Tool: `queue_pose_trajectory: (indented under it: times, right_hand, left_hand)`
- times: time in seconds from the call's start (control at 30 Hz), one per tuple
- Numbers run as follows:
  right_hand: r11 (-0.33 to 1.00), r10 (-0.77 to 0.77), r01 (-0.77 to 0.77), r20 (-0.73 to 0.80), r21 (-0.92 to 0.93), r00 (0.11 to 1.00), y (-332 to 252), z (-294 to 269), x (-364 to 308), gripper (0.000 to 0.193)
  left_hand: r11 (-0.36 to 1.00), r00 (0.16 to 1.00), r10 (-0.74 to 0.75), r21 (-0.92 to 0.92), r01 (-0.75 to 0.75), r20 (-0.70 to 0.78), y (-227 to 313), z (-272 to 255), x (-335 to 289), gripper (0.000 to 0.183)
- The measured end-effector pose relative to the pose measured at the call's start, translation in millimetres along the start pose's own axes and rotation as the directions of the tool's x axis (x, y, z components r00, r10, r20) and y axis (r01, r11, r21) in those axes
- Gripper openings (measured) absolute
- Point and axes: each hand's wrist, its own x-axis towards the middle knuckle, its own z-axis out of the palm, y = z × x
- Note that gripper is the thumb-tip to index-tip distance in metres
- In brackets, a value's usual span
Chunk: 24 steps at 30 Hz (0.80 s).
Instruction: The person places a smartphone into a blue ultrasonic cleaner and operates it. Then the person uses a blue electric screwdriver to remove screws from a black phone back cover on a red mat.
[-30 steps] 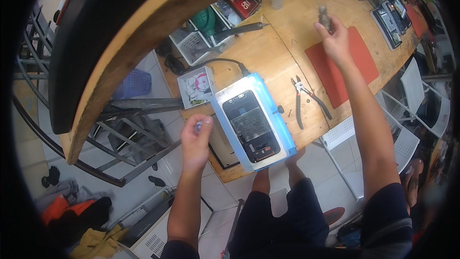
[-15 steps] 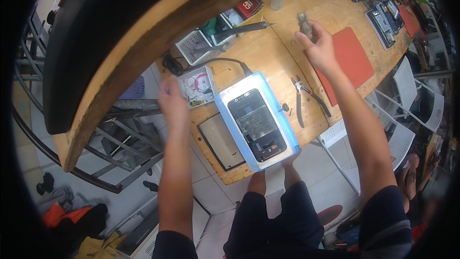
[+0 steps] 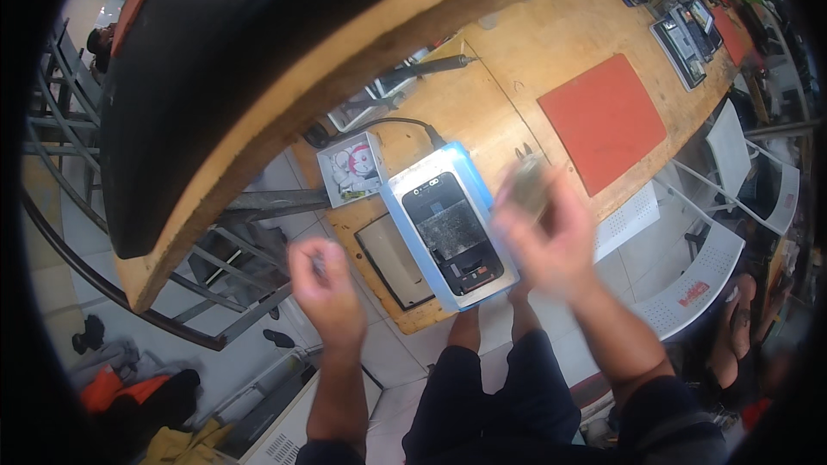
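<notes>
My right hand [image 3: 556, 237], smeared by motion, is wrapped round a small grimy bottle-shaped thing [image 3: 529, 189]. It hovers just right of a white device with blue edges [image 3: 398, 182]. On that device lies an opened phone [image 3: 452, 232], with a grey speckled patch mid-body and small parts exposed at its near end. My left hand [image 3: 326, 280] is off the table's left side, its fingers curled together. A small greyish bit shows between them, too little to name. The pliers are mostly hidden behind my right hand; only their tips [image 3: 524, 152] show.
A red mat [image 3: 607, 120] lies right of the device. A white box with a cartoon picture [image 3: 353, 165] and a soldering iron [image 3: 435, 66] are at its far left. A dark-framed panel [image 3: 388, 258] lies beside it. A wooden-edged shelf [image 3: 345, 60] overhangs the far left.
My right hand has come down from the mat's far side to beside the phone, with the bottle-shaped thing. My left hand has moved nearer me, away from the white box.
</notes>
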Motion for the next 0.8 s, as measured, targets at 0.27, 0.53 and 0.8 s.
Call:
queue_pose_trajectory:
  times: [0.27,0.53,0.8]
  right_hand:
    - [0.969,-0.102,0.155,0.258,-0.193,0.961,-15,93,-62,0.086]
    - [0.575,-0.113,0.085,0.024,-0.813,0.993,5,30,-73,0.072]
    - [0.436,-0.041,-0.103,-0.134,-0.894,0.99,-4,74,-90,0.081]
  left_hand:
    - [0.902,0.917,-0.255,-0.266,0.34,0.306,-4,-8,-43,0.027]
    - [0.929,0.965,-0.028,0.362,-0.071,0.26,-57,53,114,0.047]
    - [0.855,0.917,0.304,0.351,-0.383,0.259,-43,4,-3,0.046]
